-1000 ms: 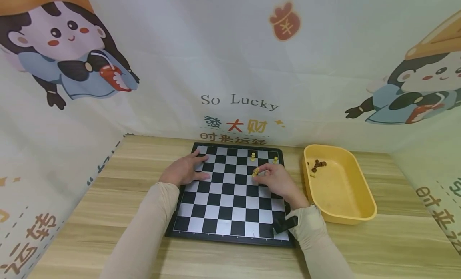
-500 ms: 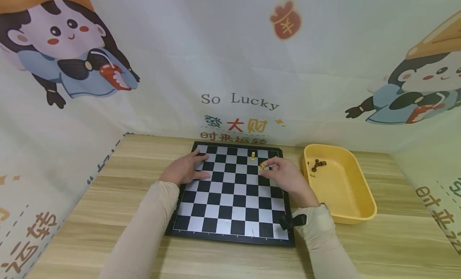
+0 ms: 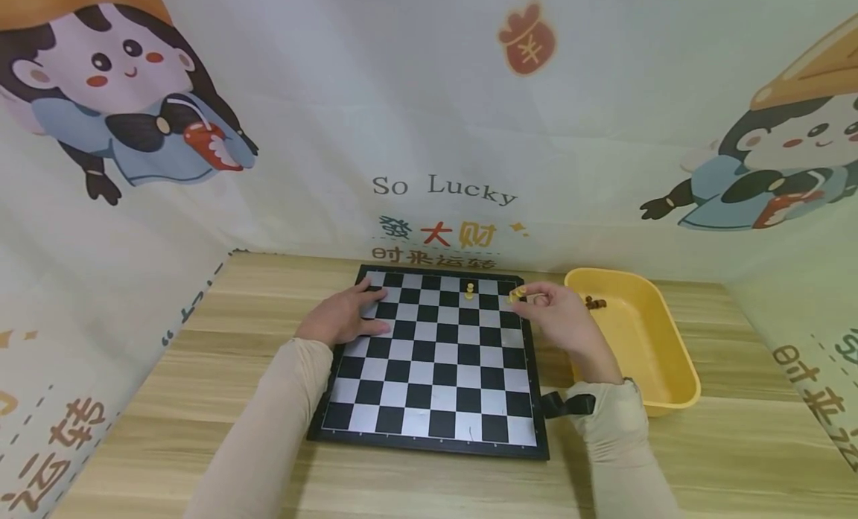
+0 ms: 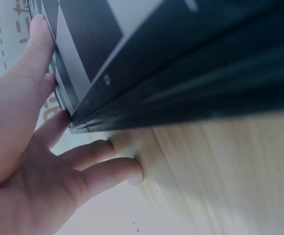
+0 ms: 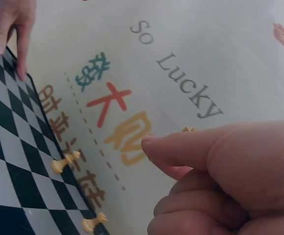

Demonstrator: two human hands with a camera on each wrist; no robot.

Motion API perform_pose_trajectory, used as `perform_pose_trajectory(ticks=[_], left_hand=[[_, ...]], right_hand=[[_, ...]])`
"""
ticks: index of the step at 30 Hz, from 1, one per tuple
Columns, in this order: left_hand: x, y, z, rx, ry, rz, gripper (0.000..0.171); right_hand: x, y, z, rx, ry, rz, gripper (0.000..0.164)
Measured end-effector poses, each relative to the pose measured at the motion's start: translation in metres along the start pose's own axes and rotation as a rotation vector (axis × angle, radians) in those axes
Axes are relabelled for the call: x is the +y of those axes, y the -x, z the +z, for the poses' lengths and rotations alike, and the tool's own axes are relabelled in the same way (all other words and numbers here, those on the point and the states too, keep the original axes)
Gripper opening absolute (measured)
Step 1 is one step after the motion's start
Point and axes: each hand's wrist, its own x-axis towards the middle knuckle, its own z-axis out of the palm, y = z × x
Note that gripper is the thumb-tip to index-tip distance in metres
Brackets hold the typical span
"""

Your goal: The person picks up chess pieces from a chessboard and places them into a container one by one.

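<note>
My right hand pinches a small yellow chess piece between thumb and fingertips, above the board's far right corner. In the right wrist view the thumb hides most of that piece. Two other yellow chess pieces stand on the black-and-white chessboard: one piece in the second row from the back, another piece close to the far right corner, overlapped by my fingers in the head view. My left hand rests spread on the board's left edge, fingers straight; in the left wrist view some fingers reach down beside the frame.
A yellow plastic tray stands right of the board, partly behind my right forearm. Several dark brown chess pieces lie at its far left. A printed cloth hangs behind the wooden table.
My right hand has carried the pinched chess piece rightward and slightly back across the board, from its right-middle squares to the far right corner. The left hand has stayed in place.
</note>
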Motion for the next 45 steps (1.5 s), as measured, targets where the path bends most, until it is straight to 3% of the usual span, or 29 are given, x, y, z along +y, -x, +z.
perform_pose_trajectory(ticks=[12, 33, 37, 45], left_hand=[[0.001, -0.001, 0.000, -0.006, -0.006, -0.003, 0.079], [0.001, 0.001, 0.000, -0.004, -0.012, 0.005, 0.078], [0.002, 0.002, 0.000, -0.005, -0.012, 0.003, 0.078], [0.003, 0.003, -0.002, -0.013, 0.001, 0.004, 0.078]], right_hand=[[0.010, 0.007, -0.029, 0.013, -0.032, -0.021, 0.042], [0.035, 0.016, -0.068, 0.044, -0.060, 0.029, 0.039], [0.040, 0.016, -0.074, 0.068, -0.061, 0.055, 0.037], [0.049, 0.017, -0.082, 0.067, -0.080, 0.123, 0.048]])
